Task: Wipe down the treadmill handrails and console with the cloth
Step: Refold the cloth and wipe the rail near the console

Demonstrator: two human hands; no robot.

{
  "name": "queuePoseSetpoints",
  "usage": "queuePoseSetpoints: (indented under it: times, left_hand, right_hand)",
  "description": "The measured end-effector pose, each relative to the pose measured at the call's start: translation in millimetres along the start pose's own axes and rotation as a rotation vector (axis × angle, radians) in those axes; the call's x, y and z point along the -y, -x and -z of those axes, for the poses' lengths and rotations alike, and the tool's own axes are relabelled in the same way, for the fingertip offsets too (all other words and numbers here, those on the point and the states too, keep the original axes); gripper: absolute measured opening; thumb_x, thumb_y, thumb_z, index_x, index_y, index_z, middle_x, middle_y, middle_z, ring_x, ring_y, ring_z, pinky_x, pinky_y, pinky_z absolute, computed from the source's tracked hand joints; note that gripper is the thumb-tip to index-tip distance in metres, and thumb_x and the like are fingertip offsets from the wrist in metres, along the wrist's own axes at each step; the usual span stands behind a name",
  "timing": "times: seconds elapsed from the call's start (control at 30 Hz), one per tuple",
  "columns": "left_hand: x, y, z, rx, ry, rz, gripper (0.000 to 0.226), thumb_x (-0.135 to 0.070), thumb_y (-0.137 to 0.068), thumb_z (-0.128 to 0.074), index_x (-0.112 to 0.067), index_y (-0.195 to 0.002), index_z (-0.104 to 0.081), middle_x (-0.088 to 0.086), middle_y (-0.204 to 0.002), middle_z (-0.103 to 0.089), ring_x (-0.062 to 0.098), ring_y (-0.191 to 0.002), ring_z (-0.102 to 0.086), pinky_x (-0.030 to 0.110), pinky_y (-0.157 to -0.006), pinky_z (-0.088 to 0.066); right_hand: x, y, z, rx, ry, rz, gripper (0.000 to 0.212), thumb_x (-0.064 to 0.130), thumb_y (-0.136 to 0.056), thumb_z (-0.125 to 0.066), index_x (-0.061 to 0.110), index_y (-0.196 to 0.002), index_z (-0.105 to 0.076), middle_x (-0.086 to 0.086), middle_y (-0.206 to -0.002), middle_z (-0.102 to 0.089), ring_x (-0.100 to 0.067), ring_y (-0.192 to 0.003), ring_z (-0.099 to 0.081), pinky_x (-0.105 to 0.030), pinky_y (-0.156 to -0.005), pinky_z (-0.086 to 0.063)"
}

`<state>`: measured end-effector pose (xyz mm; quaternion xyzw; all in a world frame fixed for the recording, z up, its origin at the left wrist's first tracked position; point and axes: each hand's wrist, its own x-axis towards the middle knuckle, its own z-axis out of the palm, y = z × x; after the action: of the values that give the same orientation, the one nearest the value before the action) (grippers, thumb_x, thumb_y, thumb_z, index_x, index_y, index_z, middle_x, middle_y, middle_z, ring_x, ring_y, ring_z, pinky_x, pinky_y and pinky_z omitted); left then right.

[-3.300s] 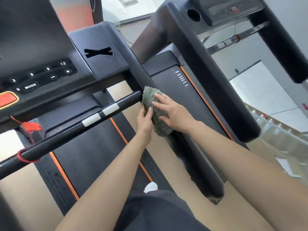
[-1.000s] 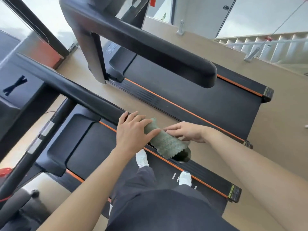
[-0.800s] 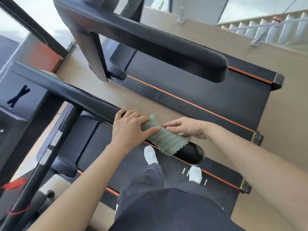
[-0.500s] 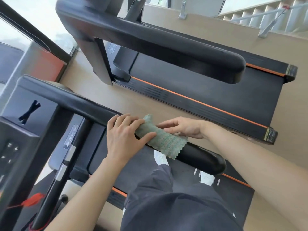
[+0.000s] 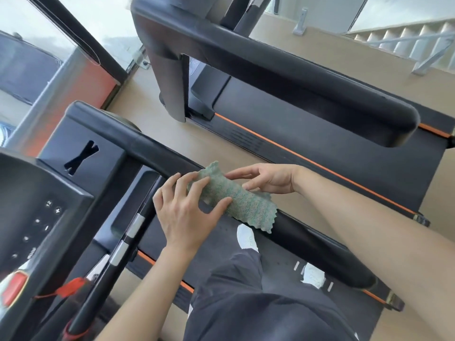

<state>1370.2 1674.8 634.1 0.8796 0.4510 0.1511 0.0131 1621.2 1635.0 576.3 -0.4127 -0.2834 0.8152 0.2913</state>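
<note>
Cloth: the green cloth [image 5: 241, 200] lies draped over my treadmill's right handrail [image 5: 320, 247], near where the rail meets the console, with its scalloped edge hanging down the side towards me.
Left hand: my left hand [image 5: 187, 215] is over the rail with its fingers spread. The thumb and fingertips press on the near end of the cloth without curling round it.
Right hand: my right hand [image 5: 270, 179] reaches in from the far side of the rail. Its fingers are nearly straight and a little apart, and the thumb tip touches the cloth's far edge.
Console: the console [image 5: 41, 198] is at my left, showing white button marks and a red button at its lower corner.
Slot: an X-shaped slot [image 5: 81, 155] is cut into the console's flat shoulder. It is dark inside and I cannot tell what it holds.
Bar: a black bar [image 5: 123, 244] with two silver bands runs below the console, and a red clip [image 5: 71, 290] hangs beside it.
Belt: one white shoe [image 5: 246, 238] stands on the belt [image 5: 278, 257].
Beyond: the next treadmill [image 5: 295, 77] stands parallel across a strip of floor.
</note>
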Motion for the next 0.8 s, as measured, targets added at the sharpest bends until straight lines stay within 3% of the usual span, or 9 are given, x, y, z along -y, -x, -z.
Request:
queuePoseSetpoints:
  times: [0.2,0.3,0.4,0.53,0.67,0.73,0.8]
  left_hand:
    - [13.7,17.9,-7.8,-0.078,0.062,0.093,0.043,-0.061,-0.085,-0.074,-0.021,-0.101,-0.074,-0.004,-0.116,-0.069,0.025,-0.108,-0.061,0.04,-0.089,-0.04]
    - [18.0,31.3,-12.9,-0.086,0.158,0.177,0.024,-0.042,-0.088,-0.074,-0.018,-0.092,-0.072,-0.005,-0.105,-0.069,0.024,-0.098,-0.059,0.036,-0.082,-0.039]
    - [13.8,45.1,-10.6,-0.074,0.376,0.276,0.013,-0.026,-0.087,-0.077,-0.014,-0.093,-0.073,-0.002,-0.101,-0.063,0.021,-0.094,-0.052,0.034,-0.083,-0.044]
    - [-14.1,50.5,5.8,-0.068,0.677,0.482,0.028,-0.028,-0.086,-0.074,-0.019,-0.113,-0.069,-0.006,-0.105,-0.056,0.018,-0.096,-0.056,0.033,-0.086,-0.05]
    - [-47.8,49.2,-4.2,0.018,0.734,0.374,0.05,-0.035,-0.084,-0.079,-0.021,-0.129,-0.065,-0.003,-0.13,-0.052,0.02,-0.122,-0.05,0.028,-0.099,-0.045]
    - [-63.1,52.1,-11.0,0.002,0.695,0.375,0.035,-0.034,-0.082,-0.078,-0.024,-0.115,-0.072,-0.005,-0.124,-0.053,0.021,-0.115,-0.051,0.032,-0.097,-0.046]
    - [-74.8,57.1,-8.7,-0.019,0.728,0.433,0.014,-0.023,-0.084,-0.077,-0.022,-0.097,-0.072,-0.007,-0.107,-0.058,0.02,-0.1,-0.058,0.033,-0.083,-0.051]
  right_hand:
    - [30.2,-24.9,-20.3,-0.042,0.08,0.031,0.056,-0.001,-0.097,-0.057,0.017,-0.149,-0.046,0.003,-0.151,-0.05,-0.01,-0.138,-0.048,-0.031,-0.114,-0.04]
    - [37.6,-23.6,-42.2,-0.216,0.236,0.116,0.057,0.001,-0.091,-0.068,0.022,-0.143,-0.056,0.003,-0.14,-0.06,-0.006,-0.129,-0.055,-0.023,-0.107,-0.045]
    - [36.8,-16.1,-66.8,-0.474,0.566,0.287,0.045,0.004,-0.085,-0.074,0.018,-0.127,-0.069,0.003,-0.123,-0.07,-0.009,-0.113,-0.064,-0.017,-0.098,-0.047]
    - [23.8,3.8,-77.7,-0.609,0.802,0.442,0.036,0.004,-0.082,-0.073,0.017,-0.115,-0.075,0.005,-0.112,-0.073,-0.009,-0.106,-0.066,-0.025,-0.098,-0.049]
    - [19.3,31.8,-77.4,-0.548,0.81,0.432,0.034,0.002,-0.082,-0.07,0.018,-0.113,-0.075,0.007,-0.106,-0.074,-0.006,-0.097,-0.068,-0.026,-0.092,-0.051]
    - [14.8,46.2,-77.1,-0.509,0.798,0.408,0.035,0.001,-0.081,-0.068,0.019,-0.111,-0.075,0.006,-0.1,-0.074,-0.008,-0.089,-0.066,-0.022,-0.084,-0.05]
    - [6.8,60.6,-79.0,-0.496,0.771,0.409,0.036,0.004,-0.08,-0.067,0.023,-0.111,-0.074,0.002,-0.098,-0.073,-0.014,-0.09,-0.067,-0.024,-0.083,-0.051]
